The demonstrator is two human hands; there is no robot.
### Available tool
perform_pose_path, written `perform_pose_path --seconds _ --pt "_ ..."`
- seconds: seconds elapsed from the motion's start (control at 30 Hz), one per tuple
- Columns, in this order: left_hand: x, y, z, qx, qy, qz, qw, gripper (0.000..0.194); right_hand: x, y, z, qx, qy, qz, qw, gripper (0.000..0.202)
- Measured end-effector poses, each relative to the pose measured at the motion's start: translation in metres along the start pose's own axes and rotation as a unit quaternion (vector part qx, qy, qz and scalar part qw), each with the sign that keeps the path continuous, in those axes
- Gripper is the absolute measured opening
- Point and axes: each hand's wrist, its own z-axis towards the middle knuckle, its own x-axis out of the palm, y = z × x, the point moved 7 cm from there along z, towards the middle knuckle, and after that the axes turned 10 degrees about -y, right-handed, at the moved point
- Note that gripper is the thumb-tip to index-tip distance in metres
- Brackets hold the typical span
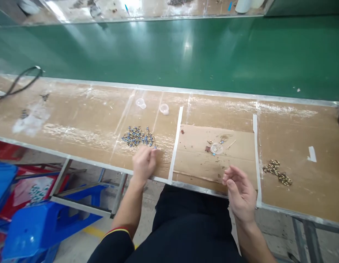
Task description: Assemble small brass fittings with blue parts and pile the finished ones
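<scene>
My left hand [144, 162] is closed at the near side of a pile of small brass-and-blue metal pieces [135, 136]. A bit of blue shows at its fingertips, apparently one such small piece. My right hand [240, 193] is held over the front edge of a cardboard sheet [196, 160], its fingers loosely curled and the thumb apart, with nothing visible in them. On the cardboard stands a small clear plastic cup [216, 148], with a thin stick [231, 144] beside it and reddish-brown bits [207, 149] to its left. Brass-coloured pieces [277, 171] lie to the right.
White tape strips [176, 146] border the cardboard. Two clear plastic items [164, 109] lie further back. Behind the bench runs a green conveyor belt [169, 54]. A black cable [21, 80] loops at far left. Blue plastic stools [29, 230] stand below, left.
</scene>
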Motion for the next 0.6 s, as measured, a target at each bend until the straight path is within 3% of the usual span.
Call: perform_pose_path --seconds 0.1,0.17,0.23,0.33,0.43,0.47,0.53,0.6 --pt "-0.012 0.050 0.014 -0.023 0.054 0.107 0.993 0.038 -0.002 0.004 0.003 -0.030 0.023 -0.036 0.999 0.020" --pt "-0.015 0.072 0.020 -0.039 0.084 0.150 0.984 0.044 0.001 0.013 0.004 -0.059 0.035 -0.041 0.997 0.016" --pt "-0.020 0.085 0.022 -0.062 0.080 0.180 0.978 0.052 0.002 0.018 0.005 -0.080 0.036 -0.047 0.995 0.014" --pt "-0.024 0.085 0.021 -0.076 0.038 0.192 0.978 0.056 -0.002 0.017 0.006 -0.086 0.021 -0.070 0.994 0.012" --pt "-0.014 0.069 0.020 -0.058 0.016 0.196 0.979 0.037 -0.006 0.012 0.007 -0.079 0.014 -0.078 0.994 0.012" --pt "-0.009 0.065 0.021 -0.058 0.020 0.204 0.977 0.038 -0.007 0.012 0.008 -0.078 0.018 -0.078 0.994 0.012" --pt "0.004 0.063 0.023 -0.072 0.049 0.223 0.971 0.063 -0.008 0.012 0.007 -0.082 0.033 -0.078 0.993 0.012" --pt "0.015 0.068 0.026 -0.086 0.098 0.234 0.963 0.070 -0.011 0.014 0.007 -0.093 0.042 -0.083 0.991 0.010"
